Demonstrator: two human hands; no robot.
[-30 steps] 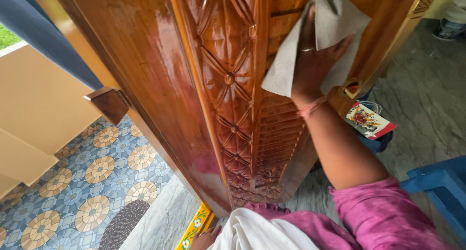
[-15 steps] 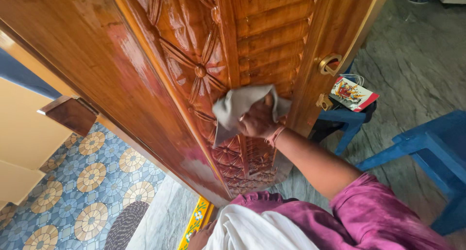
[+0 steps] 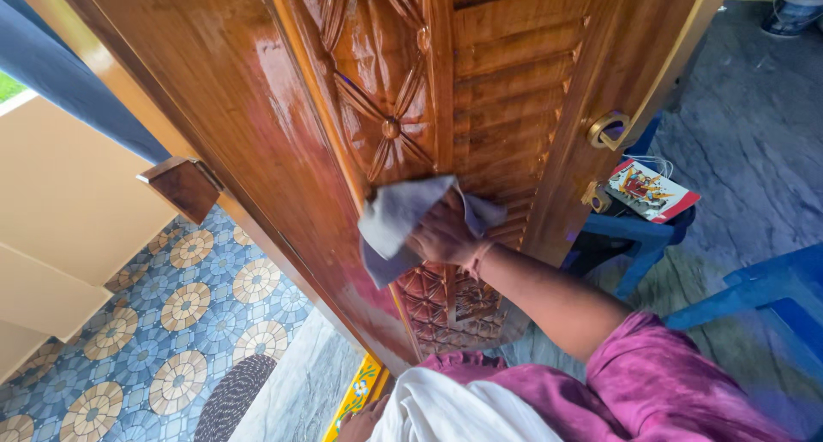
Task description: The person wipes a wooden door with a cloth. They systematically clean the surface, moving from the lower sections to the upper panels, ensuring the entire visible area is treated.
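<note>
Cloth [image 3: 403, 223] now sits low on the carved door [image 3: 386, 108], having dropped from up near two o'clock a second ago; I see my right hand [image 3: 446, 234] clamped on it. Left hand [image 3: 360, 420] at six o'clock is half cut off; I can't tell its grip.

Bright daylight from the left — glare streaks the glossy door [image 3: 257, 108] — edges slightly stretched.

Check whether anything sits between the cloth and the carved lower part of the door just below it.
Nothing visible does. The right hand presses the grey cloth flat against the wooden door, and the carved panel directly beneath is bare. The brass handle sits off to the side, out of that path.
</note>
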